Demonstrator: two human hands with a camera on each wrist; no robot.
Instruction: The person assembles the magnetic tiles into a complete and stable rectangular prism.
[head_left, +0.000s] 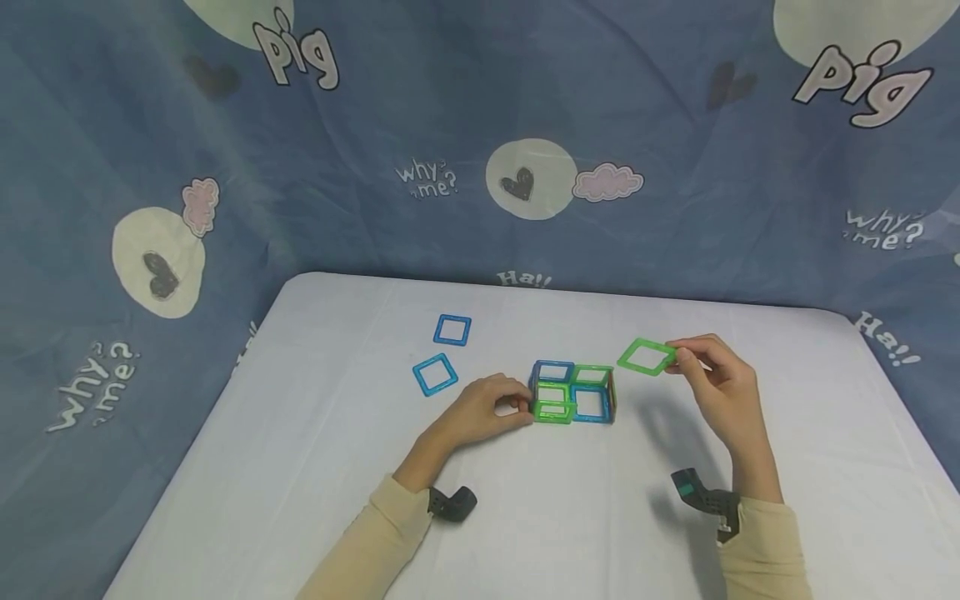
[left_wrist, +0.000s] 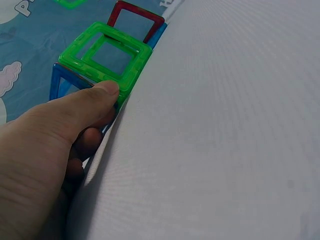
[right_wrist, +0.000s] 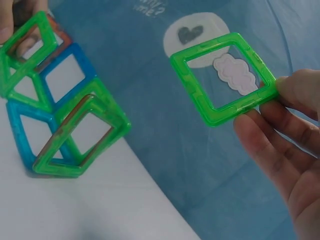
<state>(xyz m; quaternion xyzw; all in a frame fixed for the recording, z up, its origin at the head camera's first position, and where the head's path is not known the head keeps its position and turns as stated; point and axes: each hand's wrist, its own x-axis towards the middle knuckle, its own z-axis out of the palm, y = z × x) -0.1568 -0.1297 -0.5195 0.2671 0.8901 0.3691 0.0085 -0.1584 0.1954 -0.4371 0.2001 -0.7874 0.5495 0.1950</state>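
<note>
A low block of square magnetic tiles [head_left: 573,402], green and blue frames joined at their edges, stands on the table. My left hand [head_left: 483,408] is at its left end. In the left wrist view, the thumb and curled fingers pinch the corner of a green tile [left_wrist: 132,75], beside a blue tile [left_wrist: 56,82] and a red tile [left_wrist: 136,10]. Right of the block, my right hand [head_left: 726,392] holds another green tile [right_wrist: 194,92] up by one corner, between thumb and fingers. That tile is tilted and apart from the block.
Two loose blue tiles lie flat to the left, one farther back [head_left: 452,342] and one nearer [head_left: 442,387]. A white cloth covers the table [head_left: 570,517]. Behind it hangs a blue printed curtain [head_left: 420,92].
</note>
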